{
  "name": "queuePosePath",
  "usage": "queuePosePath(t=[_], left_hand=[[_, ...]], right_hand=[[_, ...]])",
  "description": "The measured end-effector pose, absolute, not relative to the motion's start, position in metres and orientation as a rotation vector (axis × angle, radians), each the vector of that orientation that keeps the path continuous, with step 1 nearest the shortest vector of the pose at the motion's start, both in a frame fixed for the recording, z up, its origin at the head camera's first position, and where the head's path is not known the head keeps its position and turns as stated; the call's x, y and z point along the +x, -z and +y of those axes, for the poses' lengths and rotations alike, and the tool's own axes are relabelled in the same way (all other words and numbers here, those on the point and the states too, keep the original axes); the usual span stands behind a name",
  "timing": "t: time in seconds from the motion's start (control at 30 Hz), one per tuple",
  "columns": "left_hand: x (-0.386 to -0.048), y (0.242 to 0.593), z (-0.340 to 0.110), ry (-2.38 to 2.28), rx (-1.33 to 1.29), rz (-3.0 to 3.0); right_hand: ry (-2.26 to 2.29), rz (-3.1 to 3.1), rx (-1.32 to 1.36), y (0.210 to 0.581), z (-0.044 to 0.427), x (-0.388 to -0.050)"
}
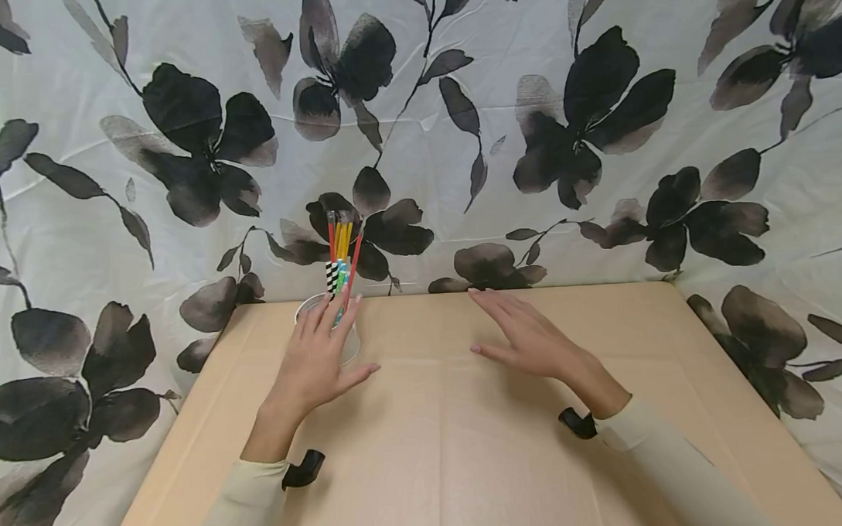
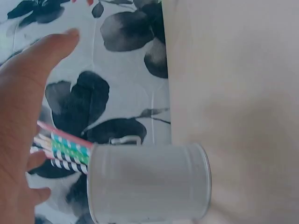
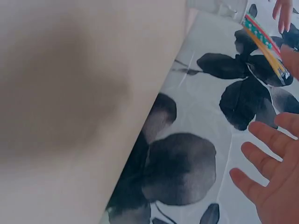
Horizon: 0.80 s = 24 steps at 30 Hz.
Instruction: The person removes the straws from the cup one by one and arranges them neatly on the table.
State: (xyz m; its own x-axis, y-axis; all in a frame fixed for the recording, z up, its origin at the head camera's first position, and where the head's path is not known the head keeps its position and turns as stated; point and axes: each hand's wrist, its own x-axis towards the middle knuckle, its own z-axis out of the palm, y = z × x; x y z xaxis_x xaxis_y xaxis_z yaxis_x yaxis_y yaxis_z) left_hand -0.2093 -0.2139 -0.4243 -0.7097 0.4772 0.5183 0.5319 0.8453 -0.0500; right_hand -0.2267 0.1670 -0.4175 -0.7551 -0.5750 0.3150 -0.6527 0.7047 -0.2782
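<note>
A pale cylindrical pencil cup (image 2: 149, 182) with a small loop on its side stands near the table's back edge. Pencils (image 1: 343, 238) stick up out of it, in red, yellow, black-and-white stripes and patterned green and blue. My left hand (image 1: 316, 359) is stretched out over the near side of the cup, covering part of it in the head view. In the left wrist view its fingers appear apart from the cup wall. My right hand (image 1: 531, 338) hovers to the right with fingers extended, holding nothing; in the right wrist view its fingers (image 3: 266, 163) are spread.
The tan table (image 1: 441, 432) has its back edge against a white cloth (image 1: 445, 169) with a dark floral print. A black band (image 1: 303, 470) sits at the left wrist, another black band (image 1: 577, 423) at the right.
</note>
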Motion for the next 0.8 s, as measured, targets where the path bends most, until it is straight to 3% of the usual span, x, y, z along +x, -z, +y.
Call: queuePosePath(t=[0.43, 0.8], left_hand=[[-0.233, 0.427, -0.247, 0.721, -0.529, -2.495], [-0.254, 0.438, -0.268, 1.213, -0.374, -2.629]], right_hand=[[-1.260, -2.598, 0.888, 0.407, 0.132, -0.239], [-1.460, -2.542, 0.808, 0.405, 0.102, -0.248]])
